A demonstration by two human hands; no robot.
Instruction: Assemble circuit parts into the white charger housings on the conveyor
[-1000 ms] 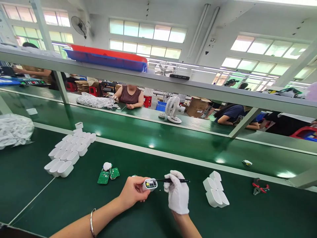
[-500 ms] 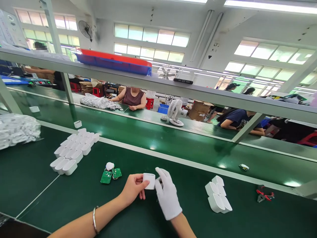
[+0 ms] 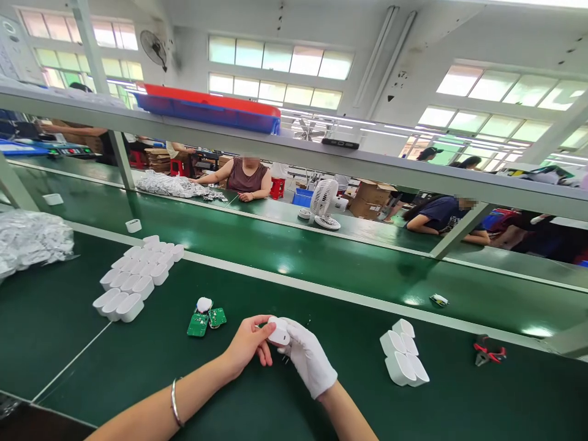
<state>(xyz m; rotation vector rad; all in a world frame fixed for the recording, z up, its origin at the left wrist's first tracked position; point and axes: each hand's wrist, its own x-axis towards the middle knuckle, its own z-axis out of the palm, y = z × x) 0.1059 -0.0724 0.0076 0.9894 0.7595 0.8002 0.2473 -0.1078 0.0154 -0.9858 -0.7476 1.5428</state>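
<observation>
Bare, with a bangle at the wrist, my left hand [image 3: 252, 344] pinches a white plastic casing [image 3: 278, 331] between thumb and fingers. The casing is tilted, and a small dark slot shows in its end. From the other side, my white-gloved right hand [image 3: 307, 354] has its fingers closed round the same casing. Thin metallic bits stick out under the gloved fingers; I cannot make out what they belong to. Left of my hands lie green circuit boards [image 3: 198, 325] with a white round part on top. Farther left, several open white casings [image 3: 130, 283] stand in rows.
On the right are more white casings [image 3: 402, 355] and red-handled pliers [image 3: 489, 353]. Beyond a pale strip, the green belt [image 3: 257, 245] carries a small board [image 3: 439, 300] and a white casing [image 3: 133, 225]. Bagged parts [image 3: 34, 244] lie left. A shelf [image 3: 390, 160] crosses above; co-workers sit opposite.
The casing has turned so its slotted end shows. My gloved hand has come from beside it to close round it. Things on the belt have shifted left.
</observation>
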